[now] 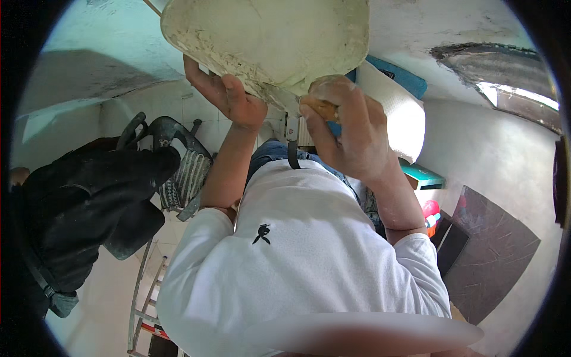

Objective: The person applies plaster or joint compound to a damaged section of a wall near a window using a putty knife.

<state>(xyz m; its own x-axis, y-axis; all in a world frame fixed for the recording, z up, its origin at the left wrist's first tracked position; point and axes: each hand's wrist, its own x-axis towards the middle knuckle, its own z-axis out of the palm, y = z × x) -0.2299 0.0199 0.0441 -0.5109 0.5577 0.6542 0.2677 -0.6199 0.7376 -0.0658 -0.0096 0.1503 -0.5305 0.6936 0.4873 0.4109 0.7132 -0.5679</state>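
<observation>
A wide off-white plastic tub [267, 35], its inside coated with pale plaster, is held up in front of me at the top of the view. My left hand [232, 101] supports the tub from below at its near left edge, fingers stretched along its underside. My right hand [351, 122] is closed round the wooden handle of a scraper [324, 109]. The scraper's blade seems to meet the tub's near rim, though plaster smears and my fingers hide most of it. Pale dust marks my right fingers.
At the left, a black jacket or bag [89, 190] hangs beside a grey plastic chair [184, 160]. Below stands a metal ladder [140, 315]. On the right are a white padded roll [404, 113], a teal box [423, 174] and a dark board [493, 250] leaning against the wall.
</observation>
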